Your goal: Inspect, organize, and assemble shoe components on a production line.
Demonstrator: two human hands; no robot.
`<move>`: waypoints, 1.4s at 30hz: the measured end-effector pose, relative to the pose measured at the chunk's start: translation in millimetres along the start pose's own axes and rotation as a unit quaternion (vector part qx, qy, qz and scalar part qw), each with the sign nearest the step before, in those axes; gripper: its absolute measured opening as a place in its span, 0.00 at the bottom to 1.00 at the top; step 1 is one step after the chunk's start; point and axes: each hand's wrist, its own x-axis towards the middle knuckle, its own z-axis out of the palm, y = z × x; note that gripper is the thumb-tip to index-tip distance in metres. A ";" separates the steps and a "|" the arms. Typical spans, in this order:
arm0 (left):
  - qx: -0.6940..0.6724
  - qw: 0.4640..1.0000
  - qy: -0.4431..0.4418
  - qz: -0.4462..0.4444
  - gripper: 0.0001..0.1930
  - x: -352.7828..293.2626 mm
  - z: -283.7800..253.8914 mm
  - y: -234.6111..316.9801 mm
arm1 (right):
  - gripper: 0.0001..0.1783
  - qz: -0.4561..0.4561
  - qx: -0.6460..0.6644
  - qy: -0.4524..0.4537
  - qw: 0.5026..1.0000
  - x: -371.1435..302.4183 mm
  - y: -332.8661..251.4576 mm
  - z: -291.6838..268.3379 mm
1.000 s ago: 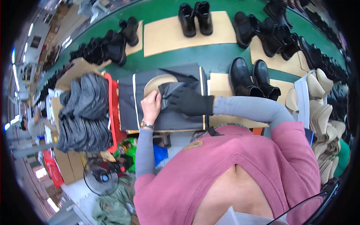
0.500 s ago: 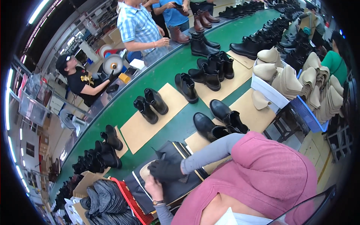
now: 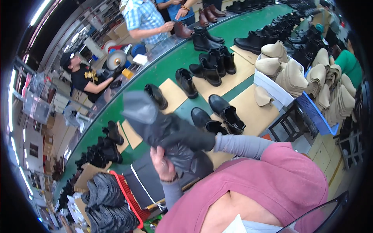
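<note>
In front of my chest, a limp black leather piece shaped like a boot upper [image 3: 142, 110] is held up, its greyish shiny far end blurred by motion. My right hand [image 3: 190, 136], in a black glove, is closed around its middle. The bare left hand [image 3: 162, 165], with a wristband, has its fingers closed at the lower edge of the piece; their tips are partly lost against the black. Below lies a dark flat stack [image 3: 142, 178] with a white strap across it. Beyond my right hand, a pair of black boots [image 3: 200, 116] sits on tan board.
A red basket [image 3: 126, 198] stands beside a carton of crumpled black pieces [image 3: 107, 207]. More boots line the green table [image 3: 105, 112]. At right, beige shaped inserts [image 3: 293, 79] fill a white box and a blue basket [image 3: 316, 116]. Co-workers [image 3: 145, 23] stand across the table.
Both hands have come up off the dark stack, lifting the black leather piece up and away from me. The beige piece that was under my hands is out of sight.
</note>
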 end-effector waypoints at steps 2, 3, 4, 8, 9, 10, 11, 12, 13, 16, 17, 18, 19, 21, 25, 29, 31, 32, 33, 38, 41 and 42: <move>0.051 0.998 -0.032 -0.027 0.23 10.5 -10.9 -12.7 | 0.30 0.034 0.103 -0.002 0.994 -4.8 -21.7 -22.9; 0.128 0.990 -0.030 -0.043 0.26 15.0 26.6 -14.6 | 0.26 0.034 0.074 0.015 0.997 -7.2 -22.7 -38.6; 0.295 0.946 -0.028 0.128 0.27 19.6 40.5 -20.2 | 0.26 0.039 0.076 0.007 0.996 -14.6 -28.1 -44.8; 0.630 0.572 -0.215 0.479 0.32 21.8 80.9 7.0 | 0.16 -0.013 -0.119 0.092 0.989 -33.2 -36.7 -58.3; 0.635 0.584 -0.269 0.428 0.35 25.1 91.0 6.9 | 0.16 -0.031 -0.170 0.079 0.982 -40.4 -36.1 -58.5; 0.581 0.655 -0.264 0.404 0.36 33.3 90.5 2.6 | 0.21 -0.022 -0.173 0.095 0.980 -46.8 -37.4 -56.8; 0.523 0.720 -0.259 0.376 0.38 40.4 87.4 -1.2 | 0.21 -0.027 -0.175 0.093 0.980 -50.2 -42.9 -54.0; 0.376 0.858 -0.218 0.275 0.39 39.3 95.2 -9.8 | 0.24 -0.044 -0.152 0.111 0.981 -54.9 -52.4 -49.9; 0.292 0.908 -0.222 0.200 0.42 43.5 102.7 -4.8 | 0.27 -0.060 -0.128 0.128 0.982 -57.5 -61.0 -47.2; 0.177 0.952 -0.237 0.074 0.42 43.3 119.7 0.5 | 0.32 -0.017 -0.095 0.021 0.995 -58.0 -84.7 -58.7; 0.229 0.931 -0.258 0.121 0.40 46.1 125.7 -0.9 | 0.34 0.003 -0.078 -0.031 0.996 -58.9 -90.0 -61.9; 0.279 0.904 -0.278 0.169 0.38 48.0 129.5 -1.9 | 0.29 -0.002 -0.072 -0.025 0.997 -61.1 -91.8 -63.1; 0.335 0.875 -0.287 0.197 0.37 50.0 127.2 -2.7 | 0.29 -0.004 -0.073 -0.021 0.997 -63.0 -89.7 -68.7; 0.439 0.739 -0.246 0.448 0.38 64.5 141.3 -5.1 | 0.32 -0.151 -0.320 -0.034 0.935 -63.1 -84.5 -82.3; 0.297 0.869 -0.289 0.272 0.53 43.2 150.5 -25.0 | 0.22 -0.371 -0.537 0.016 0.757 -59.9 -93.9 -74.2; 0.161 0.953 -0.215 0.143 0.47 52.3 143.0 -45.3 | 0.25 -0.295 -0.436 -0.009 0.850 -41.3 -85.1 -64.8; 0.066 0.977 -0.183 0.083 0.36 68.7 142.8 -42.2 | 0.24 -0.313 -0.405 0.048 0.858 -38.3 -87.6 -55.6; 0.042 0.981 -0.159 0.104 0.34 80.3 135.9 -38.5 | 0.24 -0.315 -0.405 0.047 0.857 -42.3 -90.6 -50.4; 0.017 0.983 -0.136 0.122 0.32 92.3 130.0 -37.0 | 0.24 -0.357 -0.466 0.080 0.805 -51.9 -93.6 -47.3; -0.059 0.986 -0.104 0.113 0.24 101.4 137.9 -27.0 | 0.26 0.105 -0.323 -0.095 0.936 -70.4 -39.0 -56.1; -0.128 0.979 -0.141 0.074 0.22 83.8 153.2 -38.6 | 0.27 0.021 0.444 -0.040 0.895 -62.9 -17.6 -92.4; -0.139 0.978 -0.141 0.066 0.22 80.4 151.7 -41.3 | 0.24 -0.071 0.249 0.046 0.965 -57.3 -34.8 -82.7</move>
